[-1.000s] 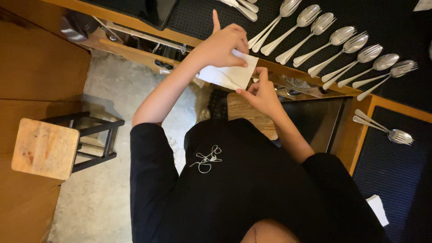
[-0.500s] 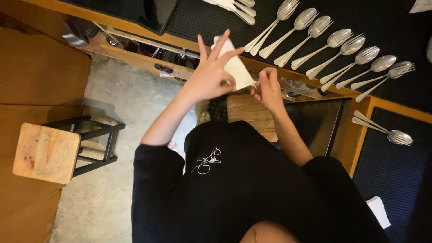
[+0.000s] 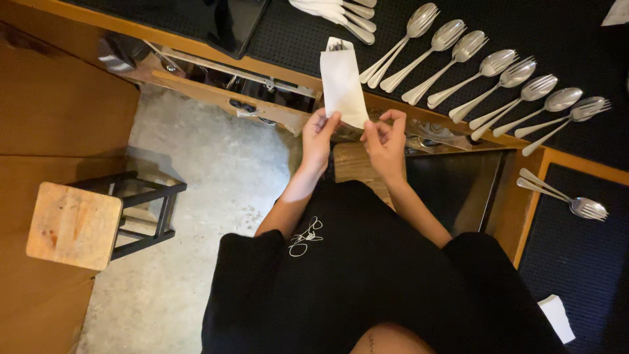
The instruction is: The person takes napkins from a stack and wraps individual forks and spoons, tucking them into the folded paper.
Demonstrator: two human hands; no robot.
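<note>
Matt paper sleeve (image 3: pixel 343 82), shiny metal spoons (image 3: pixel 458 56)

The desk (image 3: pixel 419 124), wood-edged under black mats (image 3: pixel 524 26), carries paired spoons and forks (image 3: pixel 485 72) in a row; another pair (image 3: pixel 563 196) lies apart.

Between my two hands I count one white paper sleeve (image 3: pixel 343 82) with cutlery tips showing at its top. Beyond my fingertips, to the right, lie seven spoon-and-fork pairs (image 3: pixel 488 82) in a row. Farther right sits one more pair (image 3: pixel 563 196). Left of my fingers stands one wooden stool (image 3: pixel 75 223).
</note>
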